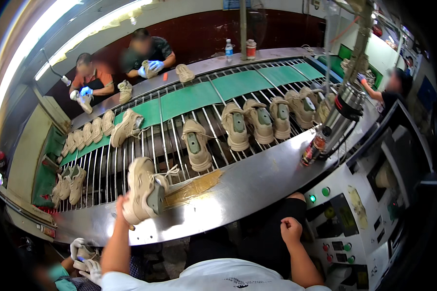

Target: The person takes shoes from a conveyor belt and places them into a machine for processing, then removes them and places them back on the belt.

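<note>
The left hand (122,210) grips a beige lace-up shoe (139,186) fitted with a green insert (155,200), holding it above the near left part of a shiny steel ledge (257,184). The right hand (290,230), its fingers loosely curled, is by the black shorts (269,230) at near right. Beyond, similar beige shoes (197,156) stand on a metal-rod conveyor (101,169).

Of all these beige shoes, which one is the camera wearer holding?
The shoe over the near metal edge, just left of the brown tape. It alone is in the wearer's grip: the left hand holds it, the right hand none.
</note>
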The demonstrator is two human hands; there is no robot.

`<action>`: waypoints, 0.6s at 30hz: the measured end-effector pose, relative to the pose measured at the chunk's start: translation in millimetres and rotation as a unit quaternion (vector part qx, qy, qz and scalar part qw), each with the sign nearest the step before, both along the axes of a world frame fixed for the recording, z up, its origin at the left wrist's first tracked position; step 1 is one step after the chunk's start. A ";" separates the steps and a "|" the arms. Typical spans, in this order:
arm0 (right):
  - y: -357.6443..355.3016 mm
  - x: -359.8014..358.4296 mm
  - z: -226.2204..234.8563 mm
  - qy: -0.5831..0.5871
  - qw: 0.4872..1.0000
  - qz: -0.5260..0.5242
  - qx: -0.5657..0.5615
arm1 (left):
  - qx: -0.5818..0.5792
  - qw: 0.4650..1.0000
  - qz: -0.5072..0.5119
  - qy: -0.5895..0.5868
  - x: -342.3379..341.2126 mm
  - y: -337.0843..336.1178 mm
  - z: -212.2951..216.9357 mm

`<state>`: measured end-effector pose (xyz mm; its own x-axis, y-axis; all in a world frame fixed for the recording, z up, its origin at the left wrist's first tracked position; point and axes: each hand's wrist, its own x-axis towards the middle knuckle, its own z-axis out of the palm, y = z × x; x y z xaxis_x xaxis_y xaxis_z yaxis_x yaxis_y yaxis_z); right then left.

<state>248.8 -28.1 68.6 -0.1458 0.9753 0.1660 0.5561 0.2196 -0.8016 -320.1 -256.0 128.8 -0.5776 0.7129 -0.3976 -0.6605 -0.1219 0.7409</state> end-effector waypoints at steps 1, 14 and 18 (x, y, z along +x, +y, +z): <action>-4.2 -3.3 9.2 0.001 1.000 0.012 -0.004 | 0.042 0.998 0.006 -0.034 18.3 -6.0 -29.2; 5.4 61.5 157.0 0.648 0.730 0.173 -0.128 | 0.240 0.802 -0.534 -0.115 449.3 242.6 120.6; 2.3 150.8 195.2 0.780 0.590 0.206 0.027 | 0.265 0.681 -0.645 0.223 498.2 288.5 54.6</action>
<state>399.6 -25.8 263.8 0.0033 0.8976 0.4407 -0.9589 0.1279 -0.2533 178.1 32.5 183.3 0.6861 0.7170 0.1233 -0.1957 0.0186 0.9805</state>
